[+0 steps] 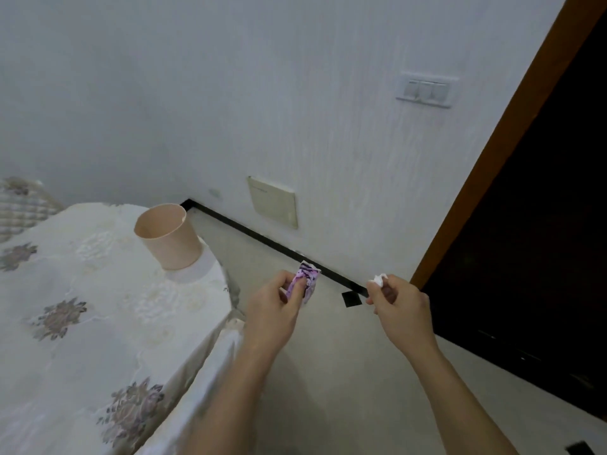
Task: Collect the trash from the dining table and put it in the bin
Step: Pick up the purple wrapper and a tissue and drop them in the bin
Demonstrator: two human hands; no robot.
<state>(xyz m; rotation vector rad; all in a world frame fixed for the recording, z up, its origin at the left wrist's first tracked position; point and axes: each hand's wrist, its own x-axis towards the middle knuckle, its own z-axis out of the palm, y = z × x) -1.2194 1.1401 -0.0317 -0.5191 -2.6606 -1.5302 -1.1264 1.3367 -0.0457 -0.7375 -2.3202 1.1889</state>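
Note:
My left hand [274, 307] is shut on a crumpled purple and white wrapper [308, 279], held over the floor just past the table's right edge. My right hand [399, 307] pinches a small white scrap of paper [377, 280] between its fingertips, further right and also over the floor. A pale pink bin [169, 238] stands upright and open-topped on the far right part of the dining table [82, 290], to the left of both hands. The table wears a cream tablecloth with grey floral patches.
A white wall with a black skirting strip [262, 239] runs behind the hands. A dark doorway with a brown frame [492, 152] fills the right side. A cushioned chair back [19, 205] shows at the far left. Light floor lies below the hands.

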